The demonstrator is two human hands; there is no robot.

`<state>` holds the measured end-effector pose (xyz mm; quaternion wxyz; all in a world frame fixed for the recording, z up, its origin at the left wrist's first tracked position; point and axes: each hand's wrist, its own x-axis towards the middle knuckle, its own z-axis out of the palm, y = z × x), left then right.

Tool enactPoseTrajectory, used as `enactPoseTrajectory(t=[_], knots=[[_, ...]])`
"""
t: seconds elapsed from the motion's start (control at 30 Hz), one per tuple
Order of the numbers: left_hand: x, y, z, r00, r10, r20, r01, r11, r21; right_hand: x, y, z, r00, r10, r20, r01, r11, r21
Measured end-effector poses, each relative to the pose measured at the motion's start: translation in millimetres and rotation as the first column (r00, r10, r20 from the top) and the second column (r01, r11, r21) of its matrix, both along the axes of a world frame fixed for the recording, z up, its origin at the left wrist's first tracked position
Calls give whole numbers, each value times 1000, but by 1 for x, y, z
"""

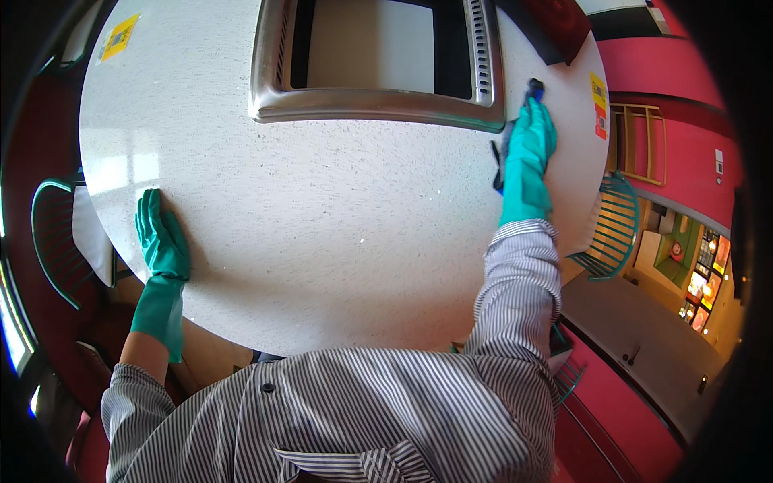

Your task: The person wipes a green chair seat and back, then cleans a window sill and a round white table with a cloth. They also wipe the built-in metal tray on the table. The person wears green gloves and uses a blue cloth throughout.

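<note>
Both of my hands wear green rubber gloves. My left hand (158,232) lies flat on the near left edge of the white speckled table (320,235), fingers stretched out, holding nothing. My right hand (530,142) reaches forward to the right side of the table, over a dark blue and black cloth (499,166). Bits of that cloth show beyond the fingertips and to the left of the wrist; the glove hides the rest. Just left of this hand is the front right corner of a metal-framed appliance (374,105) set in the table.
A dark red box-like object (552,30) stands at the back right. Yellow stickers (121,37) with printed codes mark the table's left and right edges. Green-backed chairs (613,226) stand at both sides. A wooden rack (640,142) is by the pink wall.
</note>
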<state>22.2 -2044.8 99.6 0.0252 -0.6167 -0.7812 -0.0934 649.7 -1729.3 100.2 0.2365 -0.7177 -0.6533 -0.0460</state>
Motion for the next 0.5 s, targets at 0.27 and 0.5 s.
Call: enactPoseTrajectory(t=[0.27, 0.5], knots=[[-11, -3, -11, 995, 77, 66, -75, 997, -31, 186, -123, -16, 833, -536, -138, 494, 832, -252], [3, 3, 3, 994, 105, 36, -103, 993, -58, 215, -282, -25, 744, -668, 31, 621, 672, -404]])
